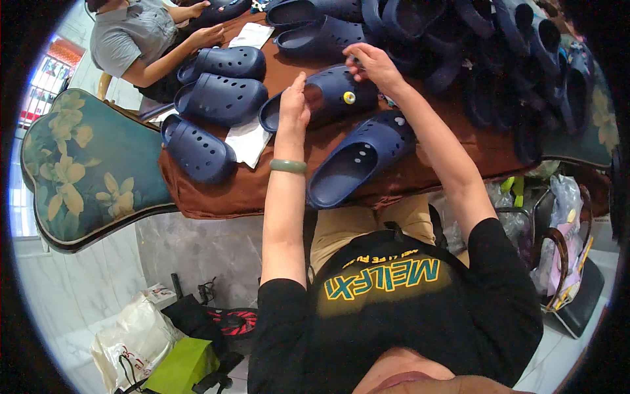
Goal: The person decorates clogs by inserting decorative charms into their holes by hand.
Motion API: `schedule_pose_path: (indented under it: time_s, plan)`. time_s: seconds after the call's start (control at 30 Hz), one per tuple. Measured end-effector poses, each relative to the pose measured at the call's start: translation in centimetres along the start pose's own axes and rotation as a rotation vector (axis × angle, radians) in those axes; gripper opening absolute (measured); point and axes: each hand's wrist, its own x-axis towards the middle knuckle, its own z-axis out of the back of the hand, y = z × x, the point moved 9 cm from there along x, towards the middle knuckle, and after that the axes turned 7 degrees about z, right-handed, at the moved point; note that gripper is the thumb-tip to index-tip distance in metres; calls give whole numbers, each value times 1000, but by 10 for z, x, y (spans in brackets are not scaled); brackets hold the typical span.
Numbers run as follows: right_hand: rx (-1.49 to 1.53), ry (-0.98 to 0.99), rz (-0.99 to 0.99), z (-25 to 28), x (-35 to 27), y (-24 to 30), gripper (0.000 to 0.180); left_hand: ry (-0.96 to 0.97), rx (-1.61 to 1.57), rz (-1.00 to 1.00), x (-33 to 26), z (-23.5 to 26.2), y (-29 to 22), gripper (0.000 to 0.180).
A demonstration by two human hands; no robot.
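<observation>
A navy clog (328, 92) with a round yellow charm (349, 98) on its upper lies in front of me, toe to the right. My left hand (295, 105) grips it near the heel opening, thumb up; its other fingers are partly hidden. Above the toe, my right hand (374, 65) has its fingers curled together, and whatever they pinch is too small to tell. Nearer to me rests a second navy clog (341, 177), with a pale heart-shaped charm (399, 121) close to its toe.
Several navy clogs (220, 98) stand at the left beside white paper (249, 146). More clogs are heaped at the far right of the brown-covered table (210, 203). Across at the upper left, a person in a grey shirt (128, 43) handles another clog. Bags (184, 364) lie below.
</observation>
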Motion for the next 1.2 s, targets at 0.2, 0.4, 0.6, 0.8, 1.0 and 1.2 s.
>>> schedule_pose_path:
  time_s: [0.2,0.4,0.6,0.8,1.0,1.2]
  plan:
    - [-409,38,80,8,-33,8,29,-70,-90,49,21,10,2,23]
    - [-1324,326,592,-39,-47,27,48,-75,-91,54,19,-3,2,22]
    - [-1290,659,601,-56,-35,24,40,34,92,65,-5,-16,-13,31]
    - [-1002,525,456,-28,-18,16,30,62,213,18,-3,-21,-15,28]
    - [-402,17,181,62,-30,0,27,83,112,43,4,-12,-12,30]
    - [-189,-236,33,112,-84,-43,23,142,-3,135,20,-15,-9,23]
